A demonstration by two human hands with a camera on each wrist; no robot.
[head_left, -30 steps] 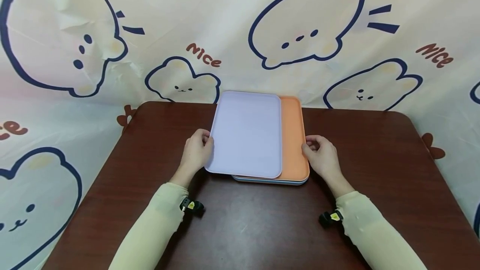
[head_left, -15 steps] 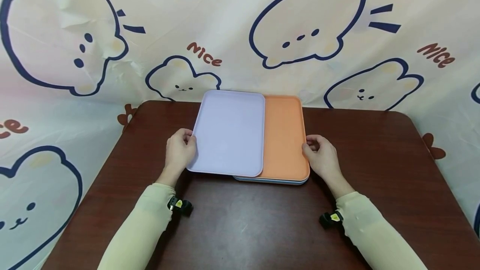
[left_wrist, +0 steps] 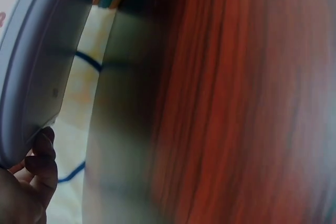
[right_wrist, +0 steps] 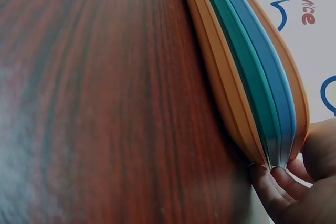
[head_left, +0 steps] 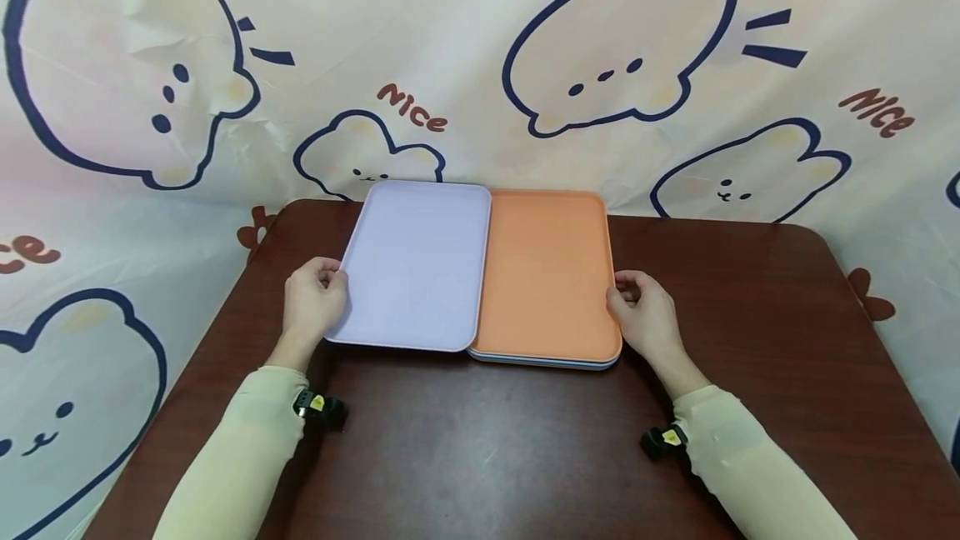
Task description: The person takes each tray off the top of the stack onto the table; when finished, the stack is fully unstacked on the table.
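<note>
My left hand (head_left: 315, 298) pinches the left edge of a lavender tray (head_left: 412, 265), thumb on the near side of the rim and fingers beneath. In the left wrist view the tray's underside (left_wrist: 58, 72) shows, raised over the tabletop. An orange tray (head_left: 547, 273) tops a stack to its right, and the lavender tray's right edge meets that stack's left edge. My right hand (head_left: 648, 315) grips the stack's right edge. Below the top orange tray, the right wrist view shows a blue tray (right_wrist: 281, 108), a green tray (right_wrist: 252, 93) and another orange tray (right_wrist: 226, 93).
The stack stands on a dark brown wooden table (head_left: 480, 448), near its far edge. Behind and beside the table hangs a pale cloth (head_left: 465, 48) printed with cartoon bears. A black wrist camera (head_left: 326, 411) sits on the left forearm, another wrist camera (head_left: 660, 440) on the right.
My left hand has drawn the lavender tray leftward off the stack, so most of the orange tray is now uncovered. The right hand has stayed at the stack's right edge.
</note>
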